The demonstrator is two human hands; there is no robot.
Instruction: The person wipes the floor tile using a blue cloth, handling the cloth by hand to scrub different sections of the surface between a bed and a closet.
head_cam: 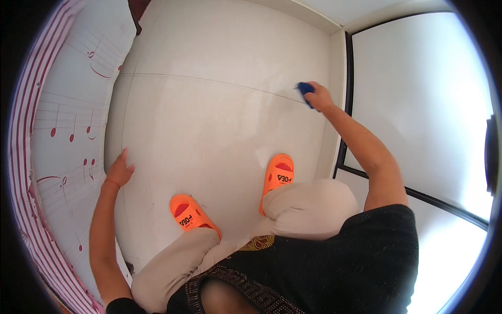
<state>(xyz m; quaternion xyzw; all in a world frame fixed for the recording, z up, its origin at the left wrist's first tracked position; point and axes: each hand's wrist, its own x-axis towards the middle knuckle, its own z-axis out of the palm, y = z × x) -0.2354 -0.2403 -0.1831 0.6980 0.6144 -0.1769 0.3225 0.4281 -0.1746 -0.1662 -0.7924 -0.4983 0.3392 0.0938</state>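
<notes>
In my right hand point(321, 98), its arm stretched forward, is a dark blue cloth point(305, 92); it is somewhat blurred over the pale tiled floor point(219, 117), close to the wall base on the right. My left hand point(119, 168) hangs at the left beside the printed fabric cover, fingers apart and with nothing in it. Whether it touches the fabric or the floor I cannot tell. Orange slippers are on my feet, the right one point(279, 172) farther forward than the left one point(192, 216).
A white fabric cover point(70, 114) with red music notes and a striped edge hangs along the left. At the right stand a light skirting point(335, 70) and frosted panels point(415, 86) in a dark frame point(349, 74). Something dark reddish-brown point(138, 11) shows at the upper left.
</notes>
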